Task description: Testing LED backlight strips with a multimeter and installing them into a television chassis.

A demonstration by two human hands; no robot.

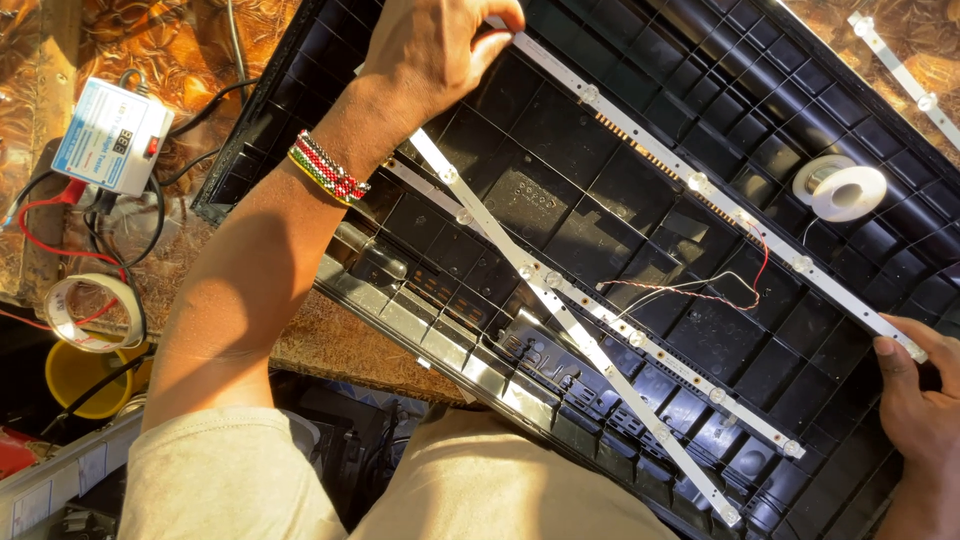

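A black ribbed plastic back panel (560, 200) lies tilted across the work surface. A long white light strip (700, 185) with round lenses runs diagonally over it. My left hand (440, 45), with a beaded bracelet on its wrist, pinches the strip's upper end. My right hand (920, 400) holds the strip's lower end at the right edge. Two more light strips (590, 345) lie crossed on the panel below it. Thin red and white twisted wires (700, 290) trail between the strips.
A white reel of solder wire (840, 188) sits on the panel. A white tester box (110, 135) with red and black leads lies at the left, a tape roll (95, 312) and yellow cup (85, 375) below it. Another strip (905, 75) lies at top right.
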